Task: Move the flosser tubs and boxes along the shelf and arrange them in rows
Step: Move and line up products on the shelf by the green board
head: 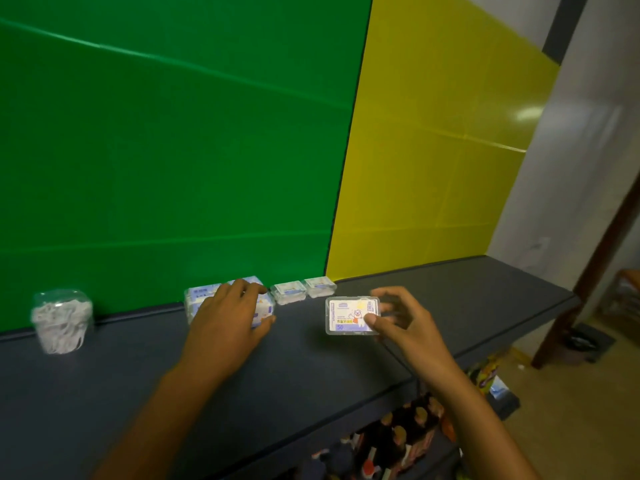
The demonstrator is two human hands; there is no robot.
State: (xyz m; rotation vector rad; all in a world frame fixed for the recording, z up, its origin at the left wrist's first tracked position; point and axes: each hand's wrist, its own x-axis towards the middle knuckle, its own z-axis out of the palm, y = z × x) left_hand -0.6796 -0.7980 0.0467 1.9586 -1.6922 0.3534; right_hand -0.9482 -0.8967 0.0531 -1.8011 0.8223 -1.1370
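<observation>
Your left hand [230, 315] lies flat, fingers spread, on the blue-and-white flosser boxes [199, 297] at the back of the dark grey shelf [294, 368]. Your right hand [398, 320] pinches a small clear box with a cartoon label [349, 315], held just above the shelf. Two small clear boxes [303, 291] sit by the green wall [173, 150]. A clear round tub of flossers [62, 320] stands far left.

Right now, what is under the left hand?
The left hand rests on a group of blue-and-white boxes against the green wall. How many boxes lie there cannot be told; the hand covers most of them.
</observation>
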